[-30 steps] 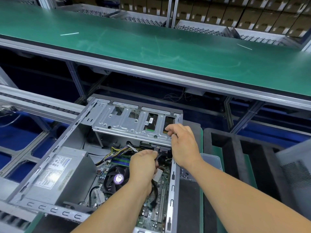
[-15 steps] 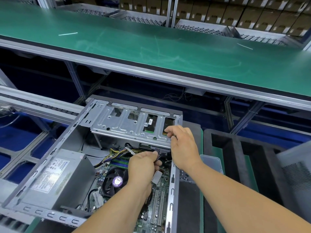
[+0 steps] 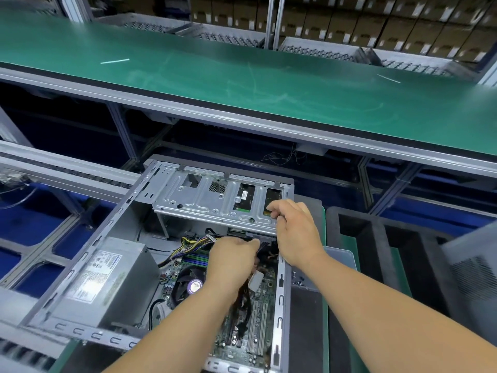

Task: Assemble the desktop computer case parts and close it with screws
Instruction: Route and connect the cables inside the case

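An open grey computer case [image 3: 88, 246] lies on its side in front of me, its motherboard [image 3: 258, 319] and power supply [image 3: 107, 281] exposed. A silver drive cage [image 3: 204, 203] spans the case's far end. My right hand [image 3: 295, 232] grips the cage's near right corner, fingers curled over its edge. Just below the cage, my left hand [image 3: 231, 259] pinches a black cable connector [image 3: 262, 242] at the drive's back. The fingertips of both hands are partly hidden.
A long green conveyor table [image 3: 269, 84] runs across above the case. Black foam packing [image 3: 376, 251] and another grey case panel [image 3: 473, 267] sit to the right. A clear plastic bin [image 3: 341, 258] lies beside my right wrist. Coloured wires [image 3: 193, 243] bundle near the cooler fan [image 3: 188, 284].
My left hand has moved up and to the right with the connector, closer to the underside of the drive cage. My right hand keeps its hold on the cage corner.
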